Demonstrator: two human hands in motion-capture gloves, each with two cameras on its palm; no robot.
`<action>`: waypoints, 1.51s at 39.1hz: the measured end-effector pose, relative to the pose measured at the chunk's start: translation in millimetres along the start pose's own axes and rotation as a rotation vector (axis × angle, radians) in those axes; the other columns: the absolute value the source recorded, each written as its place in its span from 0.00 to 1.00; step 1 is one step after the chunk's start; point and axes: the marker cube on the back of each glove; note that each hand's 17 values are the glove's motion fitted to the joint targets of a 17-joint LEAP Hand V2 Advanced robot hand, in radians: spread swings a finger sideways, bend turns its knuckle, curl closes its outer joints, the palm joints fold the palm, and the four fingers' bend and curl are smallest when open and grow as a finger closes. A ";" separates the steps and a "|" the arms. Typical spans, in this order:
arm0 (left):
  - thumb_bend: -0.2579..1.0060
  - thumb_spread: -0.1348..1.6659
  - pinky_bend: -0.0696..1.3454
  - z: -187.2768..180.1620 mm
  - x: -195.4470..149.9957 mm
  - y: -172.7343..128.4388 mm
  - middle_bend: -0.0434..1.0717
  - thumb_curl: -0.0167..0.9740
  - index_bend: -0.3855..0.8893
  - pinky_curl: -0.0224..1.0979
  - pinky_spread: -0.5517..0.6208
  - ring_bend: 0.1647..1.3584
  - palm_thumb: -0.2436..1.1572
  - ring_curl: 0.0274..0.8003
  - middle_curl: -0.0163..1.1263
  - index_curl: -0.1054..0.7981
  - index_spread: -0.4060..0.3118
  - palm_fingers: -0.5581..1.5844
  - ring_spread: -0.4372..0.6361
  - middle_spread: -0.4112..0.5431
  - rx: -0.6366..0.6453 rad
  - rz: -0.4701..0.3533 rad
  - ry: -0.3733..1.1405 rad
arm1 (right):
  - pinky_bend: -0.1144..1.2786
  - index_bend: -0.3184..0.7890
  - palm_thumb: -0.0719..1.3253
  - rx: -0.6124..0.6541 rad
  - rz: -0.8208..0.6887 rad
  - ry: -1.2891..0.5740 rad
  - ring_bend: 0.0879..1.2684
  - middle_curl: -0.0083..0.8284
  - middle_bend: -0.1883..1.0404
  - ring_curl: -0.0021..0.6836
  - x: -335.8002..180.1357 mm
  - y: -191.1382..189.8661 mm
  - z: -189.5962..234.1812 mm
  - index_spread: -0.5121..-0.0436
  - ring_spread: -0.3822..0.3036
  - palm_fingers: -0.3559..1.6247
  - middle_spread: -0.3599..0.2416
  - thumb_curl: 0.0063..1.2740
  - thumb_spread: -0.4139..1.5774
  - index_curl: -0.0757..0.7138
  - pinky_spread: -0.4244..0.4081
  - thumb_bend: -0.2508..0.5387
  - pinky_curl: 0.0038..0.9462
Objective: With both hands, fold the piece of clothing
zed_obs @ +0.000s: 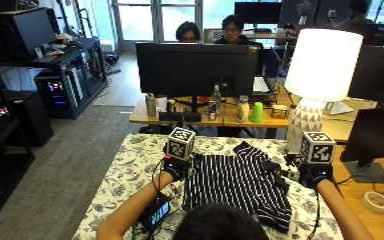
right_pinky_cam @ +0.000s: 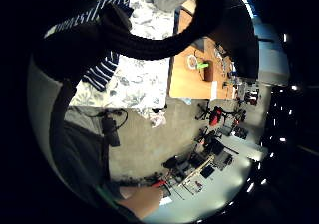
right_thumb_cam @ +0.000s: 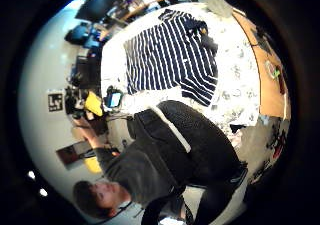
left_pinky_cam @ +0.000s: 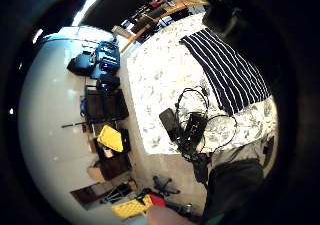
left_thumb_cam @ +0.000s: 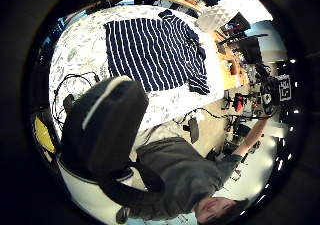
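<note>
A navy shirt with thin white stripes [zed_obs: 235,182] lies spread flat on the table's floral cloth [zed_obs: 129,170], one sleeve reaching toward the far edge. My left hand [zed_obs: 177,169] hovers by the shirt's left edge and holds nothing. My right hand [zed_obs: 314,175] is raised off to the right of the shirt, near the lamp base, also holding nothing. From the palm views the shirt [left_thumb_cam: 155,50] [right_thumb_cam: 170,55] [left_pinky_cam: 227,70] looks flat and well away from both palms. A striped corner [right_pinky_cam: 102,72] shows in the right little finger side view.
A tall white lamp [zed_obs: 315,75] stands at the table's far right corner. Behind the table is a wooden desk with a monitor [zed_obs: 195,62] and bottles. A small lit device with cables [zed_obs: 155,212] sits near my left forearm. A tape roll [zed_obs: 376,199] lies on the right desk.
</note>
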 end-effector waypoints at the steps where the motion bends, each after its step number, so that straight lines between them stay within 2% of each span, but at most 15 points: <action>1: 0.25 0.31 0.32 0.9 1.1 0.0 0.13 0.03 0.48 0.10 0.56 0.23 0.25 0.08 0.03 0.19 0.54 0.49 0.47 0.49 -0.002 0.001 -0.001 | 0.48 0.34 0.18 0.000 -0.001 0.002 0.27 0.07 0.32 0.12 0.4 -1.2 1.2 0.77 0.63 0.48 0.60 0.02 0.42 0.11 0.66 0.46 0.12; 5: 0.25 0.44 0.42 11.5 11.8 -0.3 0.13 0.06 0.41 0.19 0.62 0.29 0.26 0.19 0.07 0.22 0.56 0.46 0.50 0.52 -0.022 0.019 0.004 | 0.54 0.35 0.20 -0.006 0.000 0.012 0.31 0.14 0.33 0.25 3.8 -10.0 10.8 0.63 0.67 0.44 0.61 0.04 0.55 0.17 0.74 0.46 0.23; 10: 0.23 0.53 0.50 53.3 27.5 -19.3 0.15 0.09 0.38 0.25 0.65 0.34 0.27 0.26 0.09 0.24 0.59 0.43 0.52 0.55 -0.090 0.065 0.024 | 0.56 0.36 0.21 -0.024 0.007 0.018 0.33 0.21 0.34 0.31 8.0 -18.8 23.7 0.53 0.70 0.41 0.61 0.06 0.65 0.20 0.79 0.44 0.28; 18: 0.20 0.57 0.58 153.7 70.2 -43.1 0.17 0.15 0.37 0.30 0.67 0.40 0.29 0.31 0.12 0.25 0.63 0.39 0.55 0.61 -0.290 0.164 -0.020 | 0.56 0.38 0.22 -0.081 -0.010 0.026 0.35 0.28 0.34 0.36 12.4 -17.5 46.3 0.47 0.72 0.40 0.63 0.08 0.73 0.24 0.83 0.39 0.31; 22: 0.19 0.58 0.61 189.2 82.7 -51.2 0.17 0.17 0.37 0.31 0.67 0.43 0.30 0.33 0.13 0.25 0.65 0.38 0.58 0.65 -0.379 0.165 -0.100 | 0.56 0.39 0.23 -0.115 -0.018 0.032 0.35 0.30 0.34 0.37 17.5 -18.7 61.6 0.46 0.73 0.40 0.63 0.09 0.75 0.26 0.83 0.37 0.32; 26: 0.19 0.57 0.62 209.4 89.2 -63.0 0.20 0.20 0.35 0.32 0.64 0.49 0.31 0.35 0.15 0.24 0.67 0.40 0.60 0.69 -0.369 0.152 -0.127 | 0.55 0.40 0.24 -0.149 -0.032 0.033 0.36 0.32 0.33 0.39 19.3 -18.3 77.0 0.45 0.71 0.40 0.62 0.11 0.76 0.28 0.84 0.35 0.32; 28: 0.21 0.59 0.61 206.8 91.7 -60.6 0.24 0.21 0.36 0.32 0.56 0.52 0.35 0.36 0.17 0.24 0.68 0.46 0.52 0.63 -0.333 0.149 -0.138 | 0.54 0.40 0.24 -0.162 -0.028 0.037 0.36 0.33 0.33 0.40 20.8 -19.4 83.9 0.45 0.70 0.41 0.62 0.11 0.76 0.29 0.84 0.34 0.32; 30: 0.22 0.60 0.62 189.7 95.6 -44.8 0.24 0.23 0.35 0.31 0.50 0.52 0.38 0.36 0.18 0.24 0.67 0.50 0.47 0.59 -0.278 0.154 -0.160 | 0.54 0.40 0.24 -0.173 -0.022 0.038 0.36 0.34 0.33 0.41 22.4 -21.5 89.8 0.45 0.69 0.40 0.62 0.11 0.77 0.30 0.84 0.33 0.32; 34: 0.26 0.64 0.64 168.4 96.9 -23.2 0.26 0.25 0.36 0.32 0.33 0.52 0.46 0.37 0.21 0.24 0.58 0.60 0.31 0.45 -0.232 0.126 -0.240 | 0.54 0.39 0.25 -0.190 -0.013 0.041 0.36 0.36 0.32 0.42 25.6 -27.4 100.0 0.45 0.68 0.41 0.62 0.12 0.77 0.31 0.84 0.31 0.33; 36: 0.27 0.65 0.64 165.7 98.1 -22.8 0.27 0.26 0.37 0.33 0.29 0.51 0.50 0.38 0.24 0.25 0.54 0.63 0.26 0.39 -0.221 0.137 -0.263 | 0.54 0.39 0.25 -0.199 -0.028 0.037 0.36 0.37 0.32 0.42 24.7 -29.5 105.1 0.45 0.68 0.41 0.62 0.13 0.77 0.32 0.85 0.30 0.33; 39: 0.33 0.69 0.58 158.9 98.4 -29.9 0.35 0.30 0.43 0.32 0.21 0.48 0.61 0.38 0.27 0.29 0.43 0.74 0.18 0.30 -0.161 0.137 -0.290 | 0.53 0.39 0.25 -0.211 -0.057 0.031 0.36 0.38 0.32 0.43 20.4 -32.4 114.0 0.44 0.68 0.41 0.62 0.13 0.78 0.33 0.85 0.30 0.33; 41: 0.36 0.70 0.55 154.4 98.7 -33.0 0.37 0.33 0.44 0.31 0.18 0.45 0.66 0.38 0.29 0.32 0.38 0.79 0.15 0.25 -0.155 0.140 -0.276 | 0.53 0.39 0.27 -0.216 -0.063 0.032 0.36 0.38 0.32 0.43 18.3 -37.0 122.1 0.44 0.67 0.41 0.62 0.14 0.78 0.33 0.85 0.31 0.33; 45: 0.38 0.68 0.52 144.3 101.4 -35.3 0.39 0.38 0.44 0.33 0.16 0.44 0.73 0.43 0.33 0.36 0.33 0.80 0.12 0.20 -0.180 0.167 -0.211 | 0.53 0.39 0.30 -0.229 -0.078 0.039 0.36 0.39 0.31 0.44 12.4 -48.6 141.7 0.44 0.66 0.41 0.61 0.15 0.78 0.33 0.84 0.32 0.34; 54: 0.40 0.74 0.49 104.2 88.0 -60.8 0.40 0.45 0.42 0.35 0.14 0.46 0.76 0.48 0.39 0.41 0.27 0.82 0.09 0.16 -0.017 0.061 -0.216 | 0.57 0.32 0.39 -0.299 -0.128 0.084 0.38 0.42 0.31 0.47 -18.9 -86.8 216.7 0.46 0.66 0.37 0.61 0.18 0.77 0.30 0.83 0.33 0.37; 59: 0.41 0.78 0.49 102.3 80.8 -67.3 0.40 0.48 0.43 0.37 0.14 0.46 0.76 0.50 0.40 0.44 0.25 0.82 0.09 0.15 -0.136 0.005 -0.218 | 0.62 0.32 0.41 -0.330 -0.120 0.155 0.38 0.43 0.31 0.48 -36.4 -108.5 256.1 0.46 0.69 0.33 0.61 0.19 0.76 0.26 0.83 0.31 0.39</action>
